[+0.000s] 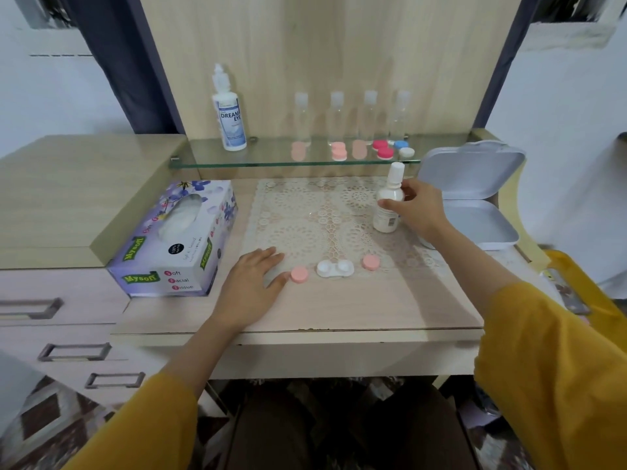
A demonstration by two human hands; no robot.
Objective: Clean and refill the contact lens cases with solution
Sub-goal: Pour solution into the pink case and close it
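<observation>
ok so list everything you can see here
lace mat: 1, cream, middle of the table
lens case: 1, white, open, front of the mat
caps: 2, pink, one on each side of the lens case
small bottle: 1, white, upright, right of the mat
glass shelf: 1, clear, at the back
big bottle: 1, white with blue label, left on the shelf
clear bottles: 4, see-through, in a row on the shelf
shelf cases: about 5, pink, red, blue-and-white; some blurred
tissue box: 1, purple floral, left of the mat
hinged box: 1, white, open, far right
drawer handles: 3, grey, lower left
sleeves: 2, mustard yellow
left grip: bare hand, flat, by the left cap
right grip: bare hand, holding the small bottle
</observation>
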